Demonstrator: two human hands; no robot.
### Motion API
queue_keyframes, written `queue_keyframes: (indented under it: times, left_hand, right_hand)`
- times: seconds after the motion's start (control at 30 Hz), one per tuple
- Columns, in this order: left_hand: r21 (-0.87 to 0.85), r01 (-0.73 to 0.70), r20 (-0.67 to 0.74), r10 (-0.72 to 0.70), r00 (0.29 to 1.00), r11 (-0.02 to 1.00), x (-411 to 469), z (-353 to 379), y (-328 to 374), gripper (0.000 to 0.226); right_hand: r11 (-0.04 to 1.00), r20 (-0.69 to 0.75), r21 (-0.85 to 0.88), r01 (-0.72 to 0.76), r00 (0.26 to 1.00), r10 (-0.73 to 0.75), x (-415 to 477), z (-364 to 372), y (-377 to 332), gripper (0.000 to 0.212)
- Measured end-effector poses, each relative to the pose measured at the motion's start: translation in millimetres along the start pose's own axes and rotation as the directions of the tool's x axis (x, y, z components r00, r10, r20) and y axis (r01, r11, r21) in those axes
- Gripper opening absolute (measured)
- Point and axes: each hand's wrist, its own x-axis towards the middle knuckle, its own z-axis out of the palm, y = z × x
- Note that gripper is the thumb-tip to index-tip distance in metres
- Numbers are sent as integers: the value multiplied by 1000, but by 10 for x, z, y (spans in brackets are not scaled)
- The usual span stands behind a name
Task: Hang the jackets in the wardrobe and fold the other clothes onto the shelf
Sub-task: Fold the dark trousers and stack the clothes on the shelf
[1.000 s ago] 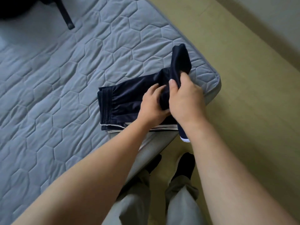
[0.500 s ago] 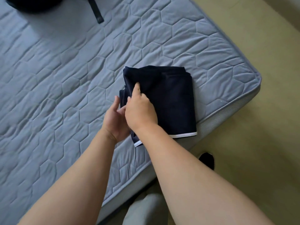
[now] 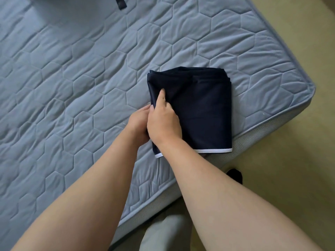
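One mattress (image 3: 72,87) fills the left and middle of the view, with one black strap (image 3: 120,3) end lying on it at the top edge. Two bare hands meet on it. The left hand (image 3: 138,122) sits against the garment's left edge, mostly hidden behind the other, so I cannot tell whether it grips the cloth. The right hand (image 3: 163,124) holds that same edge, its forefinger stretched out flat on top and its other fingers curled into the fabric.

One dark blue garment (image 3: 199,109) lies flat on the mattress near its right corner, folded into a neat oblong. Its long axis runs from the near side of the mattress away from the person. The white-trimmed hem points toward the person and the folded end points away. Below it, one grey trouser leg (image 3: 166,232) and one black sock (image 3: 234,175) show over the yellowish floor (image 3: 281,178).

A second ago the garment was only half folded, one end lifted in the right hand and its striped waistband showing. Half a second ago it already lay folded, with the left thumb spread wider.
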Motion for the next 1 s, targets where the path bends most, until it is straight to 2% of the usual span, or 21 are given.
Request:
queue_keyframes:
  times: [0.03, 0.07, 0.17, 0.2, 0.27, 0.33, 0.47, 0.53, 0.6, 0.63, 0.67, 0.7, 0.77, 0.8, 0.83, 0.87, 0.93, 1.0]
  left_hand:
    - [-55, 49, 17, -48, 999, 997, 9, -4, 16, 23]
    - [-88, 100, 48, -96, 994, 991, 26, -25, 31, 34]
    - [-45, 155, 177, -144, 974, 987, 88, -66, 73, 70]
    - [11, 128, 205, -127, 971, 992, 89, -48, 64, 71]
    - [157, 38, 243, -76, 967, 987, 92, 32, 52, 49]
    - [303, -50, 213, -16, 977, 952, 96, 134, 66, 37]
    - [482, 70, 29, -96, 995, 873, 83, 247, 157, 51]
    - [497, 120, -13, -131, 991, 859, 75, 231, 196, 53]
    - [470, 133, -49, -124, 991, 873, 44, 213, 199, 54]
    - [456, 108, -48, -97, 994, 883, 17, 210, 190, 52]
    - [454, 65, -43, -51, 998, 889, -39, 223, 184, 48]
    - [468, 6, -32, 10, 999, 884, -114, 253, 191, 43]
    - [554, -140, 18, 156, 988, 821, -341, 389, 270, 37]
    - [633, -222, 66, 234, 970, 741, -485, 492, 349, 38]
    - [725, -309, 138, 309, 941, 616, -661, 601, 441, 40]
    - [805, -393, 232, 373, 898, 444, -855, 738, 548, 40]
    - [867, -498, 456, 403, 793, -2, -1275, 1024, 771, 38]
    - [732, -560, 677, 318, 664, -388, -1821, 1362, 985, 36]
  right_hand:
    - [999, 17, 43, -9, 1000, 8, 8, 18, 25, 63]
    - [993, 51, 113, -30, 998, 25, 21, 32, 50, 63]
    - [916, 165, 371, -152, 982, 97, 63, -5, 134, 57]
    - [871, 145, 460, -175, 982, 121, 61, -39, 170, 52]
    - [812, -1, 561, -164, 980, 198, 38, -135, 252, 40]
    - [812, -152, 558, -171, 941, 303, -5, -226, 357, 30]
    - [825, -258, 481, -295, 852, 456, -308, -264, 558, 23]
    - [826, -156, 414, -384, 864, 479, -462, -220, 643, 17]
    - [839, 89, 316, -442, 894, 438, -516, -226, 703, 12]
    - [840, 196, 285, -461, 886, 420, -510, -280, 712, 12]
    - [845, 254, 271, -460, 881, 398, -507, -369, 707, 13]
    - [858, 260, 268, -437, 891, 373, -508, -488, 693, 14]
    - [911, 151, 246, -332, 941, 302, -560, -824, 615, 22]
    - [949, 54, 190, -251, 968, 245, -619, -1027, 561, 29]
    - [983, -66, 105, -152, 985, 159, -720, -1239, 510, 40]
    - [999, -198, 3, -52, 979, 52, -833, -1472, 464, 51]
    - [972, -384, -221, 74, 910, -156, -1061, -1930, 351, 72]
    - [910, -424, -409, 67, 869, -255, -1400, -2473, 228, 88]
